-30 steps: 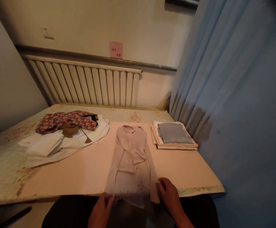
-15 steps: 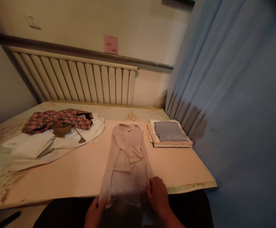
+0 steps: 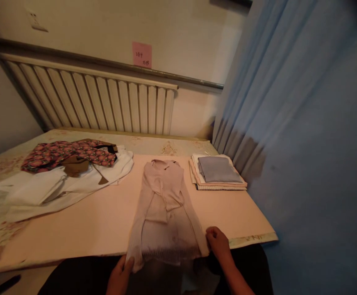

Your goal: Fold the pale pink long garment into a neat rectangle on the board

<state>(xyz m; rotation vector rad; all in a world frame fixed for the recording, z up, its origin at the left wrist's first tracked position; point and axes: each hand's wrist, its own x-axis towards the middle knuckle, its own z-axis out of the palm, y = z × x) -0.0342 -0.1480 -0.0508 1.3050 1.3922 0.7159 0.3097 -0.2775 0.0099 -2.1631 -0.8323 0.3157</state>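
Observation:
A pale pinkish long-sleeved top (image 3: 162,192) lies on the table with its collar at the far end and its sleeves folded over the front. Its ribbed hem hangs slightly over the near edge. My left hand (image 3: 119,273) pinches the lower left corner, thumb on top. At the lower right corner, my right hand (image 3: 218,241) has its fingers curled closed on the fabric's edge. Right of the top stands a neat stack of folded clothes (image 3: 219,185), with a grey-blue folded garment (image 3: 219,169) uppermost.
At the left lie a loose white garment (image 3: 39,188) and a red floral one (image 3: 64,153) with brown parts. A pink sheet (image 3: 82,221) covers much of the patterned table (image 3: 0,170). A radiator (image 3: 104,102) runs behind; a blue curtain (image 3: 304,143) hangs at the right.
My right hand has moved right and drawn the hem's right corner outward, so the lower part of the top is spread wider. My left hand stays at the left corner. The view shifts slightly.

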